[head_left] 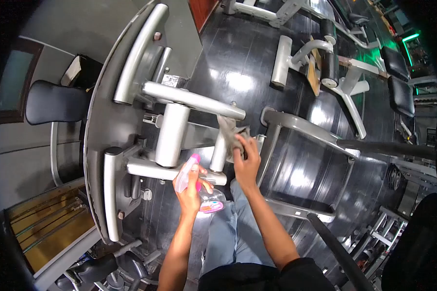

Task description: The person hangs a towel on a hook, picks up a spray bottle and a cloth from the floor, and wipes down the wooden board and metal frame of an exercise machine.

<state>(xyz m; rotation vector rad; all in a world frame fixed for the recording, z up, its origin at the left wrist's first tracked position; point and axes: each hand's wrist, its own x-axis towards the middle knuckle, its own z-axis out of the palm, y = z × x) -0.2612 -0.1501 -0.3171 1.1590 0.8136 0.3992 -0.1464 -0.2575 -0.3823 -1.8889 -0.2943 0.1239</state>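
Note:
My left hand [189,186] is wrapped round the neck of a clear spray bottle [211,200] with a pink trigger head and a pink label. My right hand [247,160] grips a grey cloth [234,135], somewhat blurred, against the silver crossbar [219,151] of a gym machine. Part of that bar is hidden behind the cloth and fingers. The machine's silver frame tube [199,101] runs just beyond the cloth, and a second thick silver cross tube [173,136] lies to the left.
A wide curved dark panel [102,116] with silver tubes stands at left, beside a black padded seat [56,102]. On the right is a low grey metal frame [301,121] with black bars. Another bench with a black roller [329,63] stands farther back on the glossy dark floor [233,63].

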